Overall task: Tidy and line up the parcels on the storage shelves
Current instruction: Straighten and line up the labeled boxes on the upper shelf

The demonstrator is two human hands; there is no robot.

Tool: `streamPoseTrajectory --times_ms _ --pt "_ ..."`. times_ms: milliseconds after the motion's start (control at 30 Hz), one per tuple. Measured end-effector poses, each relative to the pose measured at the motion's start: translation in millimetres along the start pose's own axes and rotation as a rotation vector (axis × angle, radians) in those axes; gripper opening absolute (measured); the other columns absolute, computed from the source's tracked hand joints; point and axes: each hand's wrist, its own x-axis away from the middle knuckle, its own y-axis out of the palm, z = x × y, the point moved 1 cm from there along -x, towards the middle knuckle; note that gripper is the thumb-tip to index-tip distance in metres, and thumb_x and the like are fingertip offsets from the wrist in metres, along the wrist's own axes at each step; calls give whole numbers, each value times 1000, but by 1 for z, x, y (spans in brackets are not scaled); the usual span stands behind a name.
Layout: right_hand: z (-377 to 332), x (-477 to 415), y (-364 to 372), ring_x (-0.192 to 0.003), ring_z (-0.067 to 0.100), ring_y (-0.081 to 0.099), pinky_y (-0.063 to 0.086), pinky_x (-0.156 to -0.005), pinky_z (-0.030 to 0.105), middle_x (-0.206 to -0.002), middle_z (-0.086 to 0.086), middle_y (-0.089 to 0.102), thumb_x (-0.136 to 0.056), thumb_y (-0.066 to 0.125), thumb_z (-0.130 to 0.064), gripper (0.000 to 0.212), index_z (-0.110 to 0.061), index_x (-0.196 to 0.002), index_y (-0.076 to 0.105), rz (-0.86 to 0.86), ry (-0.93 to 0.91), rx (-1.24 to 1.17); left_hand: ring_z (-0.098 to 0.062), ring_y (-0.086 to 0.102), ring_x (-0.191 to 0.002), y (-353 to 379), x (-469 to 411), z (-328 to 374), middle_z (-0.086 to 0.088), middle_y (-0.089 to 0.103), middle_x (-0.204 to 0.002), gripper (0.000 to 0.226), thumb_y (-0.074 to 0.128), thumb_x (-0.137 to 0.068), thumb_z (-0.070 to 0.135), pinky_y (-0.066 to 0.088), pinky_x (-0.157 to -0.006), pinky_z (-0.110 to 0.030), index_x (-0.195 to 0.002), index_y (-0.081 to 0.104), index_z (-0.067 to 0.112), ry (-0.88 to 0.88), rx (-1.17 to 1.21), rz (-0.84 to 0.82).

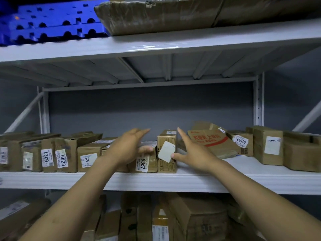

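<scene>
Head view: narrow upright parcel is being flanked on the middle shelf by the left hand and right hand. Both hands are spread, pinching nothing, and the right thumb is touching the parcel's front. It is probably being squared against the 9367 parcel, flush with the row.

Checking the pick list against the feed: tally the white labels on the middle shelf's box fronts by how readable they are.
Read in full: 4: 6321 label, 6023 label, 9367 label, 2009 label
Partly hidden: 1: 30 label
Too blurred to read: 3: far-left label, next label, tall right box's label
Blank-looking: 1: tilted label
Total: 9
</scene>
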Motion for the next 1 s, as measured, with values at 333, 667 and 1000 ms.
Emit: streamPoseTrajectory --times_ms 333,667,1000 --pt "103 34 -82 -117 19 54 48 -90 35 -130 -7 57 -89 59 -48 42 -31 -127 57 -45 1 361 -20 42 -128 11 -46 122 3 42 -145 58 51 -92 53 36 -102 -33 -143 42 26 184 -265 79" --pt "205 49 -100 -117 20 50 44 -99 37 -132 -1 48 -88 56 -44 45 -27 -129 53 -163 -62 296 -25 44 -127 106 -97 183 -4 36 -148 56 49 -92 56 42 -104 -39 -140 45 27 -39 -132 -101" --pt "228 21 -70 -120 10 53 43 -103 32 -129 -14 56 -88 60 -44 50 -37 -135 43 -131 1 -142 -21 56 -119 154 -107 176 1 59 -131 63 52 -87 60 43 -98 -30 -134 40 20 -456 601 39"
